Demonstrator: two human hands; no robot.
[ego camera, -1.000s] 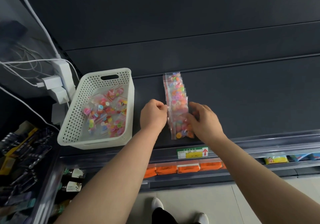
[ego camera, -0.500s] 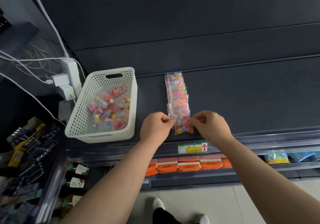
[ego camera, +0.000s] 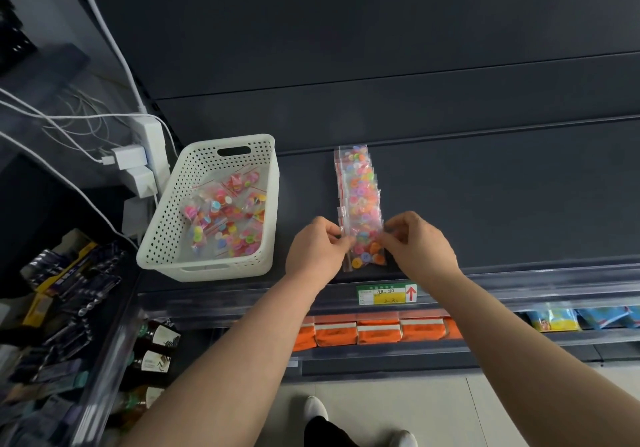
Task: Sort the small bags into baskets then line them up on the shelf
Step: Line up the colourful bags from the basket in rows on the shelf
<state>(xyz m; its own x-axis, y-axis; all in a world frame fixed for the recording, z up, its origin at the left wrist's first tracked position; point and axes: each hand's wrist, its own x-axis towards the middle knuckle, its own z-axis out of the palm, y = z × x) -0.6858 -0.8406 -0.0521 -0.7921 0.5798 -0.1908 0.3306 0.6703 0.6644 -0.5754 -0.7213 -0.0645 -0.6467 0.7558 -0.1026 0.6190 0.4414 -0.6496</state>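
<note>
Between the fingers, the nearest bag.

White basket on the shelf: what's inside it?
The white basket holds a loose pile of small clear bags filled with coloured buttons. How many lie underneath cannot be seen, since the top bags cover them.

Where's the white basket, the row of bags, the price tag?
white basket (ego camera: 169,227): head view, left wall.
row of bags (ego camera: 360,187): head view, its middle.
price tag (ego camera: 388,297): head view, yellow patch.
</note>
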